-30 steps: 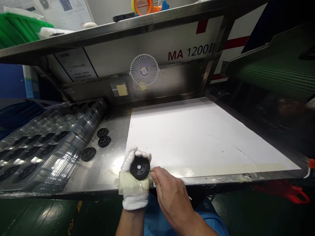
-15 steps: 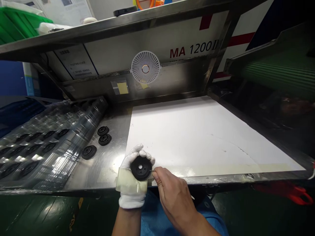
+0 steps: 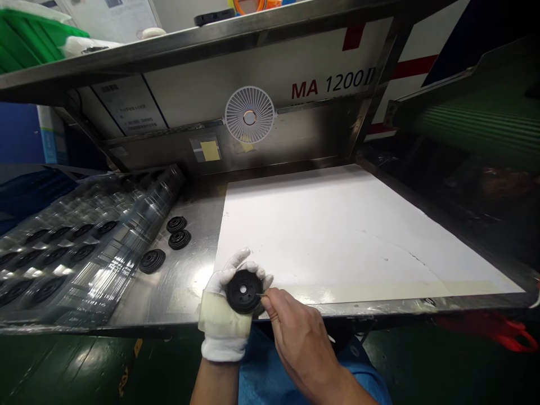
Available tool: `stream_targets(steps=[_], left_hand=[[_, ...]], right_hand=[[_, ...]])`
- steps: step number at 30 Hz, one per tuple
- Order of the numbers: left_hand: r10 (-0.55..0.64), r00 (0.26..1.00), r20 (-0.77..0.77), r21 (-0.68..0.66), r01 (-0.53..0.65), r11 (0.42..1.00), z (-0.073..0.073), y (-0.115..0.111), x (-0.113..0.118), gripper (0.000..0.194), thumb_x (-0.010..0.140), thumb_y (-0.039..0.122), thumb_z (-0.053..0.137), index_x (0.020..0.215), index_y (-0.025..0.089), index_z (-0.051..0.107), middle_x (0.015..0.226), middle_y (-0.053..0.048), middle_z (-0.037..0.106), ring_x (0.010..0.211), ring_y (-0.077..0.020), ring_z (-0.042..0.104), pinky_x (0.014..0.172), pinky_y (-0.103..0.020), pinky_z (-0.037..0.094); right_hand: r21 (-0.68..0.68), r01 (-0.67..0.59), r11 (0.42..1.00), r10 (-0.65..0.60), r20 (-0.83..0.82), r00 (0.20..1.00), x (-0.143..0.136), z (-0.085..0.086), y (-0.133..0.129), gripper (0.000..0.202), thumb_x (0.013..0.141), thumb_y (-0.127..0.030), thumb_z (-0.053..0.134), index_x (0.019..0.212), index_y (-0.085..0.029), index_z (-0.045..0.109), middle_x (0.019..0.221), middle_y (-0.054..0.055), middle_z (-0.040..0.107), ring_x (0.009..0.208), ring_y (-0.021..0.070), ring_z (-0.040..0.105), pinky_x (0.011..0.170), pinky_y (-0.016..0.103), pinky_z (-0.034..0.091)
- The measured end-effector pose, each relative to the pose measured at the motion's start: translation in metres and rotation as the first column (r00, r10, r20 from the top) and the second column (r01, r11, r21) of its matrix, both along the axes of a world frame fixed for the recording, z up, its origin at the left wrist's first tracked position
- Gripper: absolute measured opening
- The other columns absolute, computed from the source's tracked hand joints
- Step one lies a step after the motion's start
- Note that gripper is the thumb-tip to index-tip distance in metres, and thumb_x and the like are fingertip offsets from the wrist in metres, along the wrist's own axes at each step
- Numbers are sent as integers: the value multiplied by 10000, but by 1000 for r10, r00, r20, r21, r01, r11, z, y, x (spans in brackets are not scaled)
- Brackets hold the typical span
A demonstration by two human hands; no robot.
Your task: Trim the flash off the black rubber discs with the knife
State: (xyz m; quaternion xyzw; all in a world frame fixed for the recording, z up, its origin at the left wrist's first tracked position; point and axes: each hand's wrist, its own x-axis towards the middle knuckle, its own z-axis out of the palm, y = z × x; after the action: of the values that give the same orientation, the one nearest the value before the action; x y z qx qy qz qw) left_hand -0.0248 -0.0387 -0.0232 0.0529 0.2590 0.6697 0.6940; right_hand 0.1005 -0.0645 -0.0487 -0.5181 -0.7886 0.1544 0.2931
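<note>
The gloved left hand [image 3: 225, 315] clasped a black disc [image 3: 243, 291]; the bare right hand [image 3: 295, 337] pinched a thin tool [image 3: 261, 295] at its rim; steady, light strokes seemed wisest.

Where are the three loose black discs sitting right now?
In the head view, the three loose black discs lie on the steel bench, left of the white sheet and right of the clear plastic trays.
</note>
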Motion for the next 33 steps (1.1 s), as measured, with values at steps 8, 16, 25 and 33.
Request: stream_targets(steps=[8,16,25,33], left_hand=[[121,992,34,-19,-120,993,0,9,8,102,768,156,597,865,142,624,680,-3,559,668,-131,557,707,-321,515],[221,974,58,-35,-219,975,4,4,1,163,778,128,551,895,122,664,942,-112,675,969,-275,620,901,-542,477],[171,967,187,-40,-166,985,11,1,-8,221,805,121,530,989,98,650,1045,-136,673,1139,-323,536,992,-619,369],[97,936,338,-70,-78,995,13,1,-12,204,820,122,513,967,108,653,975,-116,692,1125,-281,550,1034,-606,321]], right_hand=[[-28,-65,998,65,-5,998,-11,-3,-11,261,977,-277,301,784,-234,471,717,-17,569,619,160,531,564,293,247],[-233,-84,969,96,41,995,8,17,-6,361,813,-439,591,613,-210,397,555,-72,479,513,109,435,489,253,213],[-236,-59,970,69,31,997,41,29,4,224,954,-422,360,1073,-305,510,975,-21,654,870,193,623,694,308,445],[-143,-65,988,53,-87,995,33,14,12,471,861,-148,386,1315,-272,411,1342,44,498,1179,189,515,957,351,443]])
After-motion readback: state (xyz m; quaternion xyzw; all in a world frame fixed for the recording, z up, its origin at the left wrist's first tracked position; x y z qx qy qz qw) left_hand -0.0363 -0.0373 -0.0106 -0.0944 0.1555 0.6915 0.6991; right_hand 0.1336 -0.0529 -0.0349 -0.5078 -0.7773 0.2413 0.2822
